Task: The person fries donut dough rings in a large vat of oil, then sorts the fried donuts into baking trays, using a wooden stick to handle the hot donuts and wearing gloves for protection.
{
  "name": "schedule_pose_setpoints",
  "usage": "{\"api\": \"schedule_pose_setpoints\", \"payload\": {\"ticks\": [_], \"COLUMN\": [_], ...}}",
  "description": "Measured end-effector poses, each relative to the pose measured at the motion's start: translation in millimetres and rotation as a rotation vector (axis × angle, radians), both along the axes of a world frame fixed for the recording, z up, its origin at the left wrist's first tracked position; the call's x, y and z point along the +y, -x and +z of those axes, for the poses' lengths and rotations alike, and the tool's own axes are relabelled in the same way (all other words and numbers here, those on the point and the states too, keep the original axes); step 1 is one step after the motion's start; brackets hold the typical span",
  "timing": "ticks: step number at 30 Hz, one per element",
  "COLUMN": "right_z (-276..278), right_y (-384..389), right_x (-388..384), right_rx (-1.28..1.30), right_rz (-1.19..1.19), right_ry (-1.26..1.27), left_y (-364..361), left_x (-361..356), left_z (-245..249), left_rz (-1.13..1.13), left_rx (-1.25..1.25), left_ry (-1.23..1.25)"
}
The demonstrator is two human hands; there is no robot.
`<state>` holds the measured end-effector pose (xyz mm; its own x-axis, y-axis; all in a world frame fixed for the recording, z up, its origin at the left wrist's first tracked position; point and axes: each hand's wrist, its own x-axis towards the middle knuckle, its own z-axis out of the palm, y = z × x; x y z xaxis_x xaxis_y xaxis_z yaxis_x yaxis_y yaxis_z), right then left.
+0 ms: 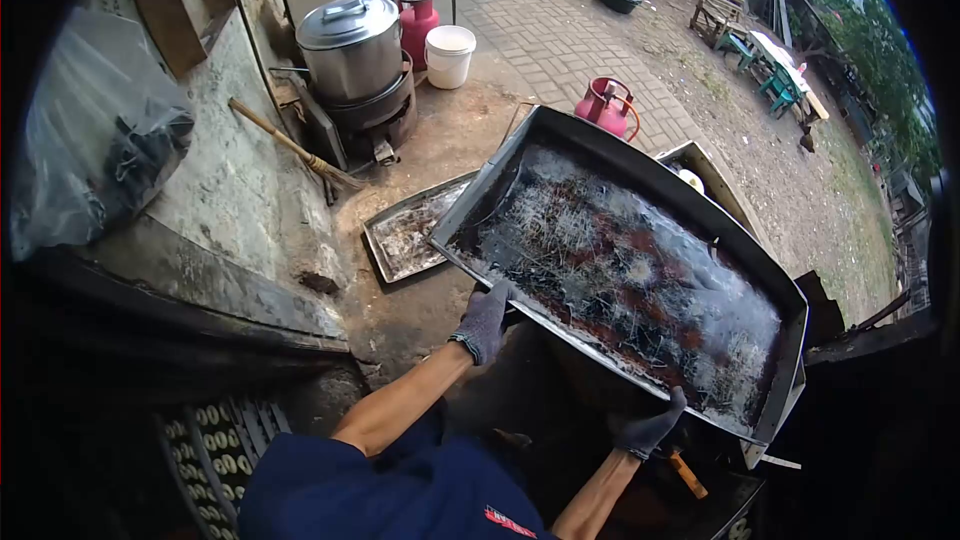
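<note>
A large, deep metal baking tray (625, 285), scorched and scratched inside, is tilted in front of me. My left hand (484, 322), in a grey knit glove, grips its near rim toward the left corner. Farther right along that same rim, my right hand (650, 428) is closed with the thumb over the edge and the fingers hidden beneath. Just below the right hand shows an orange-brown wooden handle (688, 475). On the ground beyond my left hand lies a shallower, stained tray (405, 230), partly covered by the large one.
Along the left wall stand a big lidded pot (350, 55) on a burner, a white bucket (450, 58) and a broom (290, 145). A pink gas cylinder (603, 108) is behind the tray. Ring-shaped pieces fill racks (215, 450) at lower left. A plastic bag (95, 130) hangs left.
</note>
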<state>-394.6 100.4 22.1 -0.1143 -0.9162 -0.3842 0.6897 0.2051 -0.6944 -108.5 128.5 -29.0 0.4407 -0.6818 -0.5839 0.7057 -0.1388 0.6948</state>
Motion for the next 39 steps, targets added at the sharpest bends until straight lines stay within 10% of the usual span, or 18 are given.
{"api": "schedule_pose_setpoints", "payload": {"ticks": [11, 19, 32, 35, 38, 39], "right_z": [-26, -205, -639, -668, -692, -679], "right_y": [-307, -436, -514, -519, -533, -543], "right_x": [-88, -179, -290, -298, -284, -284], "right_rx": [0.774, 0.535, 0.632, 1.242, 1.401, 1.256], "right_rz": [0.731, 1.006, 1.286, 1.731, 1.729, 1.578], "right_ry": [0.191, -0.277, -0.459, 0.142, 0.085, -0.281], "left_y": [-167, -254, -299, -278, -279, -280], "left_x": [118, 120, 80, 109, 100, 96], "left_z": [-181, -255, -314, -340, -348, -349], "left_rz": [0.477, 0.681, 0.114, -0.112, -0.210, -0.232], "left_rx": [0.680, 0.562, 0.005, -0.096, -0.057, -0.008], "left_ry": [0.015, -0.077, -0.823, -0.985, -1.042, -1.060]}}
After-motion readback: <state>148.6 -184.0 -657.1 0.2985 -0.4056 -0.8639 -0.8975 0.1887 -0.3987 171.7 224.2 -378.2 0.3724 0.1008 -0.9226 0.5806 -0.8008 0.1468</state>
